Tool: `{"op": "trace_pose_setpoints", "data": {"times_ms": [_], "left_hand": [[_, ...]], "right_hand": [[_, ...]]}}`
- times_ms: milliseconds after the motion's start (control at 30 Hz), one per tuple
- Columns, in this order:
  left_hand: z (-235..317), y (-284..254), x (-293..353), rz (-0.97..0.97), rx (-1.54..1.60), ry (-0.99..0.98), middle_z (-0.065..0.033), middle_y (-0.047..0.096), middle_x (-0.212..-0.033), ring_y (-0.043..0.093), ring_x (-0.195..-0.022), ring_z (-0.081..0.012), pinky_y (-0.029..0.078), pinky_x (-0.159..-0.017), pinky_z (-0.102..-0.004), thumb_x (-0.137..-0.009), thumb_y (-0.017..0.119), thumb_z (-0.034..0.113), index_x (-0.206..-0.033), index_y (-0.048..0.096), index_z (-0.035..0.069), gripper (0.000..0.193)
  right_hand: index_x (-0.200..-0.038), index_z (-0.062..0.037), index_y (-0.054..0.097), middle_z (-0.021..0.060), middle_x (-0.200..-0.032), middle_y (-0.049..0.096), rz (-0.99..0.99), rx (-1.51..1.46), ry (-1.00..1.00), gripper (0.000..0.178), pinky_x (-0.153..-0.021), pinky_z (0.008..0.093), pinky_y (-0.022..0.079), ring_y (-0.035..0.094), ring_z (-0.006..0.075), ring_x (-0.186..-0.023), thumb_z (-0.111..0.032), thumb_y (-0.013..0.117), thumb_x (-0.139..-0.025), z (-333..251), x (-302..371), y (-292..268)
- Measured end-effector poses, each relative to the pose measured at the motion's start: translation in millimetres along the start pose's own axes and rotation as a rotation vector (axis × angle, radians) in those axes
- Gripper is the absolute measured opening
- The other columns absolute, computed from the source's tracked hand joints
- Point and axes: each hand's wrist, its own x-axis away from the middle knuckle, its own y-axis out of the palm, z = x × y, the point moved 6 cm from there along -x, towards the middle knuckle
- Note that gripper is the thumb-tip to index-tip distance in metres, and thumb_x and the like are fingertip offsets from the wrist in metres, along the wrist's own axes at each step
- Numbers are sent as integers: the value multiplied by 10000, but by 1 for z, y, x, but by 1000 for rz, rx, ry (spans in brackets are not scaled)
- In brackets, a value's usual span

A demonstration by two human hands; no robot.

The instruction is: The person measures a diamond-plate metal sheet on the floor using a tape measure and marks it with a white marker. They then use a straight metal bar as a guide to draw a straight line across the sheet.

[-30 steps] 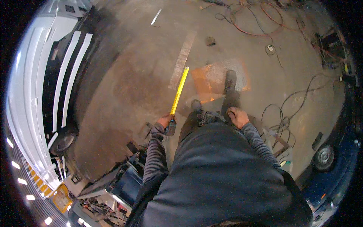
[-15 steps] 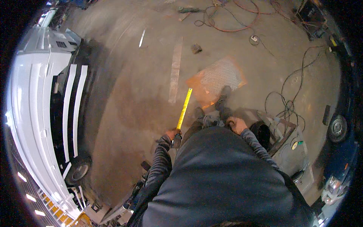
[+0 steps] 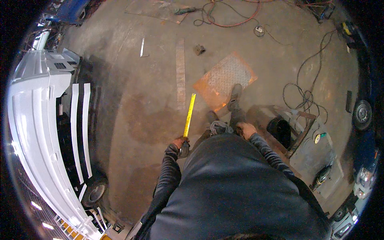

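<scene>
My left hand (image 3: 180, 142) is closed around a tape measure (image 3: 184, 149) with a dark case, low at my left side. Its yellow blade (image 3: 189, 115) sticks out ahead over the floor, the far end free in the air. Beside my right thigh, my right hand (image 3: 247, 130) has its fingers curled in; something dark shows at the fingertips, but I cannot make out what it is. Ahead of my boots lies a rusty, orange-edged metal plate (image 3: 228, 78) with a patterned surface, one boot (image 3: 235, 96) at its near edge.
A long flat strip (image 3: 181, 74) and a small rusty block (image 3: 199, 49) lie ahead. A white vehicle body (image 3: 34, 104) stands left, a blue vehicle (image 3: 366, 148) far right. Close by on the right is a metal frame (image 3: 303, 134). Loose cables (image 3: 306, 96) coil beyond it.
My view has shifted, bringing more of the right-hand frame and far floor into sight. The tape measure stays in my left hand, blade still out, now pointing slightly more straight ahead.
</scene>
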Motion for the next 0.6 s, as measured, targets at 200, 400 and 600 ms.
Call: {"op": "trace_pose_setpoints", "data": {"times_ms": [200,400,600], "left_hand": [[-50,14,8,34,-44,14,-138,702,-998,684,-911,-319,544,-778,-425,-885,595,263,-1018,702,126,218],[-29,49,28,-11,-487,110,-127,700,-1055,666,-1006,-325,525,-869,-440,-865,614,298,-1076,697,170,261],[-48,70,39,-25,-329,49,-131,695,-1088,660,-1030,-325,521,-890,-426,-857,603,299,-1115,689,169,301]], "right_hand": [[-1145,-137,632,202,-1060,681,22,-37,-28,319,-852,512,506,635,415,-1001,-292,596,-869,-7,-13,-5],[-1094,-120,646,205,-1014,685,40,-69,-34,301,-819,521,503,642,424,-954,-335,589,-890,-4,-11,-11],[-1033,-113,668,181,-993,690,3,-169,-73,292,-813,486,508,650,398,-933,-362,611,-893,-2,-12,-4]]}}
